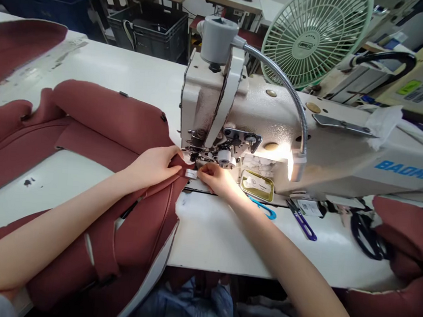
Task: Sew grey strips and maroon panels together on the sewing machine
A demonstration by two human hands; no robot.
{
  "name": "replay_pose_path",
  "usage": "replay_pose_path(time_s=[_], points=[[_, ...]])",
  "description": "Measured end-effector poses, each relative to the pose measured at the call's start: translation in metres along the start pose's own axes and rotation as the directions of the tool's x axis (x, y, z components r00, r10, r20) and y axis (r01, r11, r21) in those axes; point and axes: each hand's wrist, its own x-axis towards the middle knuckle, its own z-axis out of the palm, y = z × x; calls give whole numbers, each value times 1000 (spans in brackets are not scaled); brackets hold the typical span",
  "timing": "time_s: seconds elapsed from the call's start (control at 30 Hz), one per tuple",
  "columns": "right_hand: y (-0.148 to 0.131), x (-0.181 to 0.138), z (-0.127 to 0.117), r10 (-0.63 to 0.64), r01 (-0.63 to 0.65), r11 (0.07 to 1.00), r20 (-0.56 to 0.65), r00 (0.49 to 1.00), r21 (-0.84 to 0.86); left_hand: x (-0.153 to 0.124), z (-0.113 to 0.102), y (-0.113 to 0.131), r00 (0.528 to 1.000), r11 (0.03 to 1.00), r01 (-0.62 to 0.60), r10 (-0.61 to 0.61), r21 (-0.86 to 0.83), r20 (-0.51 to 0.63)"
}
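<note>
A dark red padded cover lies across the left of the white table, its edge under the head of a sewing machine. My left hand is closed on the cover's seam, just left of the needle area, thumb and fingers pinching the fabric. Between my hands a small white label lies on the red fabric. My right hand pinches at the label's right end, close under the presser foot. The needle tip is hidden among the machine parts.
Right of my right hand sit a small metal tray, blue-handled snips and purple thread snips. A lit lamp on a bendable neck hangs beside the machine. More red pieces lie far right; a green fan stands behind.
</note>
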Motion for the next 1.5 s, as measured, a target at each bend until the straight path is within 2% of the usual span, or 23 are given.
replay_pose_path(time_s=[0.1, 0.17, 0.33, 0.43, 0.5, 0.93, 1.1, 1.23, 1.33, 1.43, 1.5], points=[[-8, 8, 0, 33, -42, 989, -65, 997, -142, 1, 0, 9, 992, 971, -73, 94, 229, -84], [-12, 14, 3, 37, -55, 982, -104, 994, -179, 1, 5, 11, 970, 939, -111, 174, 327, -171], [-15, 19, 13, 56, -108, 956, -191, 980, -273, -4, 22, 5, 900, 877, -180, 329, 445, -284], [-12, 19, 18, 18, -81, 958, -225, 974, -276, -8, 29, 2, 858, 832, -239, 423, 501, -292], [-10, 19, 20, 5, -75, 957, -243, 970, -282, -10, 31, 2, 849, 820, -260, 446, 510, -283], [-9, 17, 24, -73, -34, 934, -282, 957, -355, -18, 34, 3, 947, 916, -256, 303, 310, -112], [-5, 21, 20, -102, 6, 937, -257, 961, -349, -18, 35, 1, 950, 921, -286, 308, 265, -47], [-1, 5, 16, -172, 86, 931, -219, 960, -355, -18, 36, 0, 934, 906, -331, 353, 263, -43], [7, -19, 25, -379, 263, 834, -158, 912, -485, -17, 38, -2, 917, 896, -376, 397, 237, -46], [17, -40, 42, -637, 488, 572, 18, 771, -659, -16, 40, -4, 912, 897, -383, 405, 219, -63], [22, -45, 50, -708, 533, 428, 96, 700, -730, -15, 40, -4, 919, 903, -365, 389, 227, -69]])
